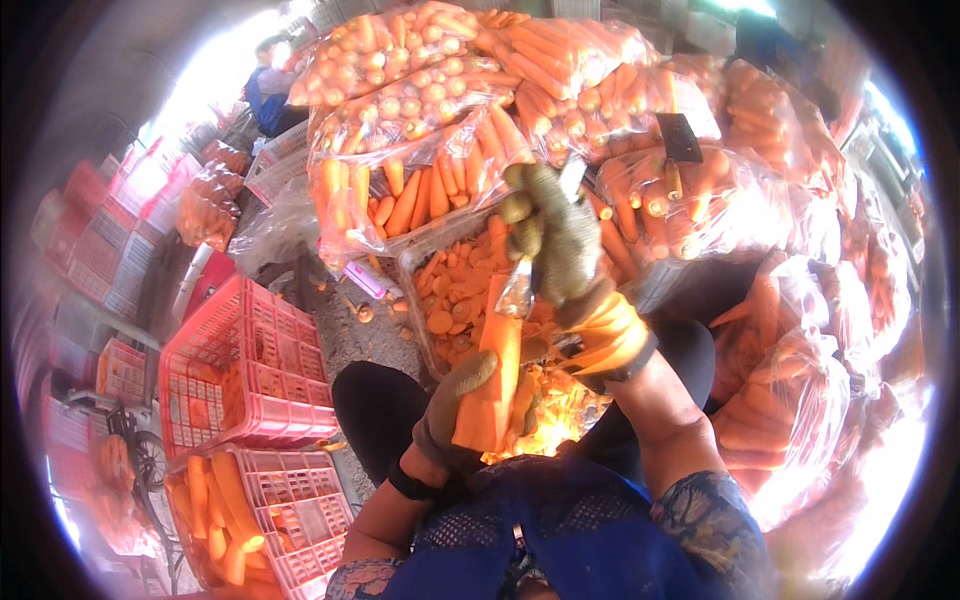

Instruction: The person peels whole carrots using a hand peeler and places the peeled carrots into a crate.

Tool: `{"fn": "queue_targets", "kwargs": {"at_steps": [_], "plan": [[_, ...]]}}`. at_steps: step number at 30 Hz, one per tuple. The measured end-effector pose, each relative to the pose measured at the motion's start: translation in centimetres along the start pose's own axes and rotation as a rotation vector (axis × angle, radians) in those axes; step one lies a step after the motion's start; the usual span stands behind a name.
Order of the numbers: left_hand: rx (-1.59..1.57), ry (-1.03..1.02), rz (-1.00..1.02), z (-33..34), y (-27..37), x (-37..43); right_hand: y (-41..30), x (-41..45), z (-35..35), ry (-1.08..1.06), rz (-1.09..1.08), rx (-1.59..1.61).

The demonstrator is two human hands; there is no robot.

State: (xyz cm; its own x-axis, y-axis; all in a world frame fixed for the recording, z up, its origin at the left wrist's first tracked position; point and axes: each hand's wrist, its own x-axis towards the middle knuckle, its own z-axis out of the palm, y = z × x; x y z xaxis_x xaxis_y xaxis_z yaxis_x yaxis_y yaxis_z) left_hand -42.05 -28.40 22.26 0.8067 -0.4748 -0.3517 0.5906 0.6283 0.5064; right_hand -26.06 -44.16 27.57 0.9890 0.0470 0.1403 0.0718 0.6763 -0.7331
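My gloved left hand (454,397) grips the lower part of a thick carrot (496,367), which is tilted slightly and has a peeled-looking surface. Above it, my gloved right hand (556,229) is closed around a tool, probably a peeler (515,289), whose metal end lies against the top of the carrot. A knit cuff in orange covers my right wrist. Beneath my hands a crate (411,281) holds cut carrot pieces (450,300). Thin orange peelings (574,409) lie between my knees.
Clear bags of carrots (420,97) are piled ahead, with a cleaver (679,139) on top. More bags (780,405) stand at right. Two pink plastic crates (289,367) are at left, the nearer one (300,495) holding whole carrots (225,510). A person (268,86) sits at the far left.
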Motion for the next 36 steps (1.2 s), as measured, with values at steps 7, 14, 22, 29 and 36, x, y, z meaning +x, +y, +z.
{"fn": "queue_targets", "kwargs": {"at_steps": [7, 14, 22, 29, 36], "plan": [[0.096, -0.197, 0.122, 0.4, -0.3, -1.2, 2.2, 5.6, -6.6, 0.185, 0.031, -0.193], [0.256, 0.054, 0.735, 0.6, 3.9, 3.1, 7.7, -5.7, -12.0, -0.284, 0.559, -0.221], [0.627, -0.068, 0.744, -0.3, 6.6, 3.2, 6.2, -7.4, -7.4, -0.060, 0.563, 0.010], [1.620, 0.344, 0.892, 0.5, 13.0, -1.8, 2.5, -5.2, -9.0, -0.087, 0.630, -0.240], [2.365, 0.255, 0.366, -3.8, 9.2, 2.8, 0.5, -3.9, -6.3, -0.097, 0.813, -0.314]]}}
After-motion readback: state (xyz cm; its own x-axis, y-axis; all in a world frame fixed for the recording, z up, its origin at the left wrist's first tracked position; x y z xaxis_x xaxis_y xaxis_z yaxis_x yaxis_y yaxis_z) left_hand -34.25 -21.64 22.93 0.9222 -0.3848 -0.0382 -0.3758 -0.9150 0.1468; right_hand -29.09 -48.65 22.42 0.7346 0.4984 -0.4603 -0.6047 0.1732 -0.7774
